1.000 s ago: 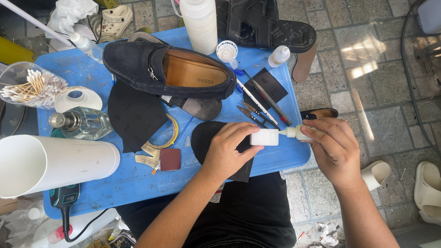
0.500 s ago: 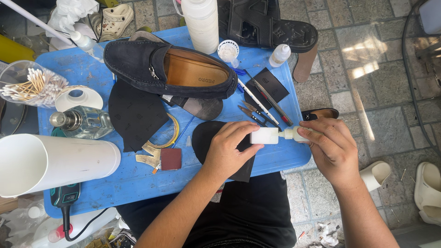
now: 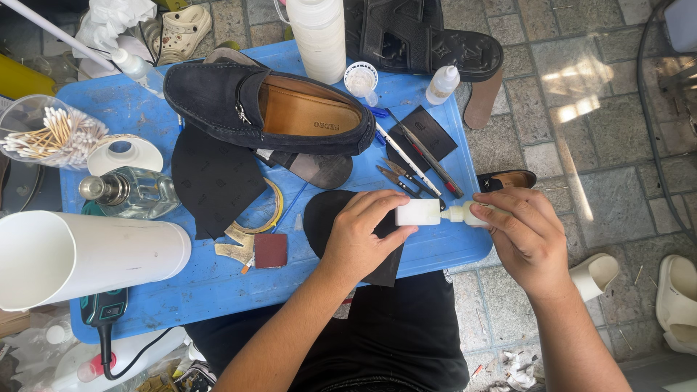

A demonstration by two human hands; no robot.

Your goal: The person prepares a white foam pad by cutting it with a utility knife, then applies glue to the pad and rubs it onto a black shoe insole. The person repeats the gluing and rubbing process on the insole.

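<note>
My left hand [image 3: 359, 236] pinches the white cap [image 3: 418, 212] of a small glue bottle over the front right part of a blue table [image 3: 181, 290]. My right hand [image 3: 526, 236] is wrapped around the bottle's body [image 3: 465, 213], which lies sideways between both hands. Under my left hand rests a black sole-shaped piece [image 3: 323, 221]. A dark suede loafer [image 3: 268, 109] with a tan lining lies on its side further back on the table.
On the table lie a white tube [image 3: 80, 254], a glass bottle [image 3: 131, 192], a jar of cotton swabs [image 3: 47, 134], a black sheet [image 3: 214, 181], brushes [image 3: 410, 160], a small dropper bottle [image 3: 441, 84] and a tall white bottle [image 3: 319, 36]. Black sandals [image 3: 428, 36] are behind.
Both hands have stayed on the small bottle in nearly the same place; the fingers of my right hand have shifted slightly around it.
</note>
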